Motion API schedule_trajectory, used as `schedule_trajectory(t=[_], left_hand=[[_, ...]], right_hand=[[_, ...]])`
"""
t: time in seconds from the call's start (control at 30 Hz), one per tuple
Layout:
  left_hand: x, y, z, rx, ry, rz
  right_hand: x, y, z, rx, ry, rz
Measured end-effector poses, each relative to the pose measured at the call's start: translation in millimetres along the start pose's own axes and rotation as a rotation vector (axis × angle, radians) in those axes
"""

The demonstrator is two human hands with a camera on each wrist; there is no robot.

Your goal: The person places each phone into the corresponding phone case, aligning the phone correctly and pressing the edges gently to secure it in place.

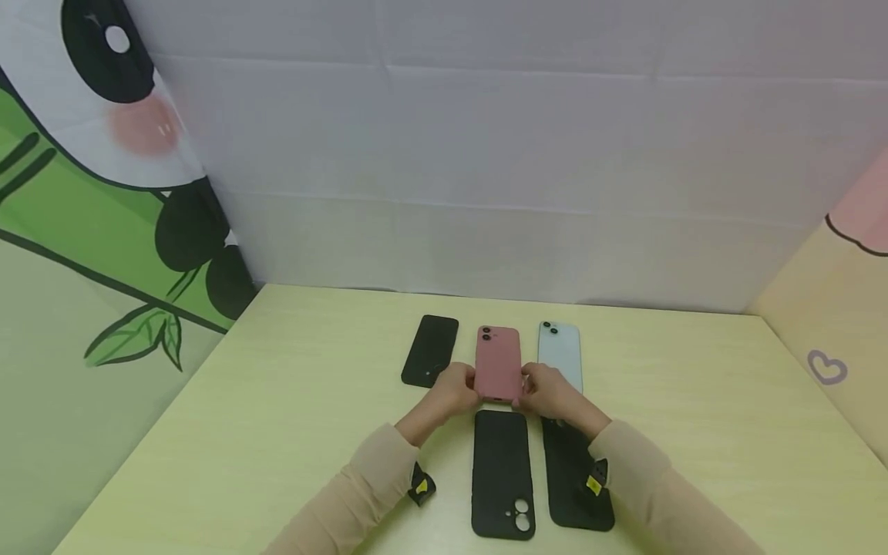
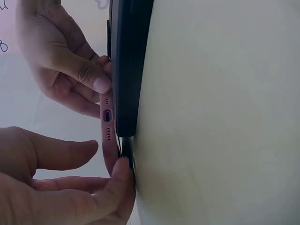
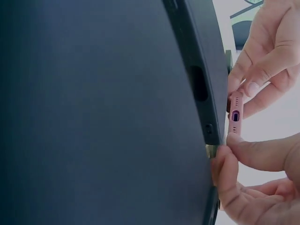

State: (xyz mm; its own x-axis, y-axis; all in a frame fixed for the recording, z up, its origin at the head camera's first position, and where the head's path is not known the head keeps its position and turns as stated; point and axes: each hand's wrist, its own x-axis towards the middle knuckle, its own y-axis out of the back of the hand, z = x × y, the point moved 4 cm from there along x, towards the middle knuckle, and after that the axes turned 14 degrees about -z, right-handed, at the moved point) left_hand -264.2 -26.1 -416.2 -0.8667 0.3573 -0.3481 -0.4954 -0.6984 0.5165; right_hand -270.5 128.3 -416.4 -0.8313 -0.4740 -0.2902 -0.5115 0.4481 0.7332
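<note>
A pink phone [image 1: 498,362] with two dark lenses lies back up in the middle; whether the pink is a case or its own shell I cannot tell. The left hand [image 1: 454,388] pinches its lower left corner, with fingertips low at the edge in the left wrist view. At the lower right corner, the right hand [image 1: 549,391] grips with thumb and curled fingers. The right wrist view shows the phone's bottom edge, with its charging port [image 3: 236,116], between the two hands. Just in front lies a black phone case [image 1: 501,470] with camera cutouts.
A black phone [image 1: 432,351] lies behind the left hand, partly covered by it. The light blue phone [image 1: 560,353] sits behind the right hand. Under the right sleeve is another black flat piece [image 1: 576,486], partly hidden. A white wall sheet [image 1: 486,154] stands behind the table [image 1: 277,432].
</note>
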Motion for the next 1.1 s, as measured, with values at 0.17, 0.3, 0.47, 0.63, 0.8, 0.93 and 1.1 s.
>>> schedule_trajectory(t=[0.17, 0.3, 0.47, 0.63, 0.8, 0.93, 1.1], left_hand=[[6.0, -1.1, 8.4, 0.064, 0.001, 0.020], [9.6, -3.1, 17.3, 0.129, -0.041, 0.033], [12.7, -5.4, 26.8, 0.123, -0.067, 0.031], [15.0, -5.2, 35.3, 0.113, -0.058, 0.047], [19.7, -4.7, 41.0, 0.111, -0.034, 0.047], [24.8, -4.2, 43.6, 0.113, -0.034, 0.047], [29.6, -0.8, 43.3, 0.074, -0.032, 0.054]], right_hand=[[4, 8.8, 2, -0.042, 0.002, -0.022], [9, 16.2, 5, -0.056, -0.007, -0.040], [16, 26.0, 11, -0.060, -0.014, -0.055], [23, 36.0, 15, -0.072, -0.001, -0.063], [28, 45.3, 19, -0.099, 0.025, -0.073], [32, 52.0, 23, -0.101, 0.034, -0.094], [35, 59.7, 30, -0.057, 0.036, -0.123]])
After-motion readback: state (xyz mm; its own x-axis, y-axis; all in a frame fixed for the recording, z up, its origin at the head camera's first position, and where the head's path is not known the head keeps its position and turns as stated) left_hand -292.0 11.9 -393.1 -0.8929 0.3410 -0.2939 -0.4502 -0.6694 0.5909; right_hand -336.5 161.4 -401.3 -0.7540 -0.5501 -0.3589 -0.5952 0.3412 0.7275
